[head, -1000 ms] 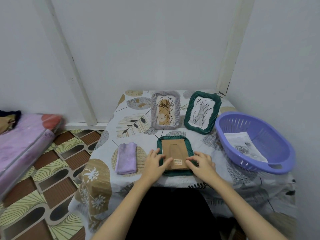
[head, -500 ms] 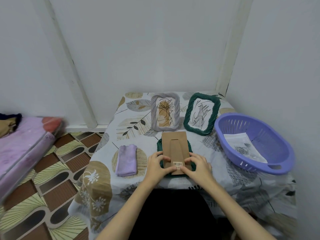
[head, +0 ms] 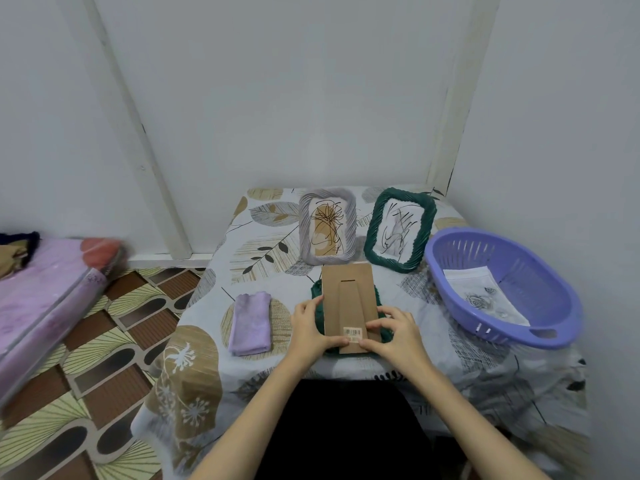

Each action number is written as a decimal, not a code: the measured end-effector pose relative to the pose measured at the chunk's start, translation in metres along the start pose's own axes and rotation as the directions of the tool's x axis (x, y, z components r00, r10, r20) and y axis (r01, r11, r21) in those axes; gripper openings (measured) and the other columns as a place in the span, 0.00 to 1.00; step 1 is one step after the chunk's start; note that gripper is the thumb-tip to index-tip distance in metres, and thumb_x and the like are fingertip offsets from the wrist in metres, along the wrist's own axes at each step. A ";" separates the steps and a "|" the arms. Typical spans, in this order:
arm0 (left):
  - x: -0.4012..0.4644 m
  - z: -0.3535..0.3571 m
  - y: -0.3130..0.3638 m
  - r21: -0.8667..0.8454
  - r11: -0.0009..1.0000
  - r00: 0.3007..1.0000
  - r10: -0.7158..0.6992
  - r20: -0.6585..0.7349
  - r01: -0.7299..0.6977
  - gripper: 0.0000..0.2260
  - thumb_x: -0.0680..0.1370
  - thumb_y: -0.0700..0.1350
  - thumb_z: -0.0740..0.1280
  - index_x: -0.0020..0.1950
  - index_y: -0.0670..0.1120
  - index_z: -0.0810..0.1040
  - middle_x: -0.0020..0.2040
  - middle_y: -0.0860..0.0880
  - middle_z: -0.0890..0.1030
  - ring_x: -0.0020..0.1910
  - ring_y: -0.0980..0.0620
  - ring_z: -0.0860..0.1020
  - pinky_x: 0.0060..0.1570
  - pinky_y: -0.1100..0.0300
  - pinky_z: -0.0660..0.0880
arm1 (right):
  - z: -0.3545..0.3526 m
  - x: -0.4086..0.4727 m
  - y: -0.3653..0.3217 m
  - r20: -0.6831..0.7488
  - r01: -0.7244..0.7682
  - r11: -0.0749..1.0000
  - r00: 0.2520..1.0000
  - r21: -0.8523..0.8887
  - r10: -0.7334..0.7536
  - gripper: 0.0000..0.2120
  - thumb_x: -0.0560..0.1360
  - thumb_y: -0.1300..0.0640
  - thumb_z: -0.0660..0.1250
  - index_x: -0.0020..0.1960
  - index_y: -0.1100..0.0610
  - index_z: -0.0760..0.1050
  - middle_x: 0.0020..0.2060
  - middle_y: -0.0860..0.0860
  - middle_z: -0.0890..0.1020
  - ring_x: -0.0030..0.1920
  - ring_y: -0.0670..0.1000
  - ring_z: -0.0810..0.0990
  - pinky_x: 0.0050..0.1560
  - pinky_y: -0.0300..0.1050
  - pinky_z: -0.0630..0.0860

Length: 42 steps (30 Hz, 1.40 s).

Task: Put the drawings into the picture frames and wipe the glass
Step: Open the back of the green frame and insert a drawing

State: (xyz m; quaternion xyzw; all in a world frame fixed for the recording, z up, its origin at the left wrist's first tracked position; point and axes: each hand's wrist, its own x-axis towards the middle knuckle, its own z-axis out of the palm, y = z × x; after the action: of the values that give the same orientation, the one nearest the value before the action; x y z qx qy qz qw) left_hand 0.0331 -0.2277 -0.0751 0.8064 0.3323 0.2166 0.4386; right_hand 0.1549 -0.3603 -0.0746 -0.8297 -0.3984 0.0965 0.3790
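Observation:
A dark green frame [head: 385,332] lies face down near the table's front edge. Its brown cardboard back [head: 349,299], with a barcode sticker, is tilted up out of it. My left hand [head: 308,327] and my right hand [head: 394,329] both pinch the near end of that cardboard back. At the back of the table a grey frame [head: 327,226] and another green frame [head: 400,230] each hold a drawing. A folded lilac cloth [head: 251,322] lies to the left of my hands. A loose drawing [head: 485,294] lies in the purple basket [head: 561,299].
A leaf-print cloth [head: 263,251] covers the small table, which fits into a corner between white walls. On the left, a pink mattress [head: 41,299] lies on the patterned floor.
The cardboard back, lying flat in the green frame a second ago, has been lifted at its near end and slid away from me, over the frame's far edge. Both hands moved slightly toward me.

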 end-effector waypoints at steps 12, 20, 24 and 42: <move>0.002 0.000 -0.001 -0.208 0.978 0.995 0.003 0.097 0.017 0.42 0.61 0.35 0.78 0.69 0.50 0.62 0.53 0.51 0.73 0.45 0.50 0.78 0.43 0.57 0.79 | -0.005 0.009 0.000 0.086 -0.019 0.973 0.996 0.231 -0.001 0.31 0.59 0.63 0.79 0.59 0.54 0.73 0.54 0.50 0.74 0.52 0.52 0.77 0.51 0.40 0.74; 0.005 -0.021 -0.001 -0.415 0.908 0.998 -0.046 0.031 0.055 0.39 0.61 0.29 0.76 0.68 0.48 0.66 0.60 0.44 0.71 0.45 0.50 0.80 0.41 0.64 0.80 | -0.010 0.016 0.004 -0.030 -0.051 0.986 0.998 0.160 0.056 0.20 0.72 0.61 0.69 0.62 0.55 0.72 0.54 0.54 0.75 0.51 0.52 0.76 0.54 0.44 0.73; 0.006 -0.053 -0.013 -0.404 0.910 0.996 -0.090 0.021 0.091 0.39 0.62 0.29 0.75 0.70 0.46 0.65 0.61 0.44 0.71 0.46 0.48 0.80 0.36 0.66 0.80 | -0.007 0.023 0.010 0.063 -0.125 0.989 0.990 -0.078 0.130 0.16 0.74 0.60 0.65 0.62 0.55 0.75 0.43 0.54 0.71 0.45 0.55 0.74 0.47 0.38 0.65; 0.016 -0.059 -0.004 0.674 0.732 0.960 -0.108 0.259 -0.100 0.31 0.72 0.64 0.63 0.73 0.58 0.59 0.78 0.48 0.48 0.76 0.44 0.43 0.73 0.44 0.42 | -0.037 0.026 0.037 0.061 -0.187 0.954 0.977 -0.233 0.207 0.16 0.72 0.50 0.67 0.59 0.52 0.77 0.56 0.56 0.78 0.57 0.56 0.74 0.58 0.51 0.73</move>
State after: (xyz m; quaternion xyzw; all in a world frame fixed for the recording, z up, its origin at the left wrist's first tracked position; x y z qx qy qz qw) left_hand 0.0047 -0.1807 -0.0469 0.9323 0.3243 -0.0378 0.1556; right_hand 0.2111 -0.3762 -0.0713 -0.8982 -0.3378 0.1229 0.2532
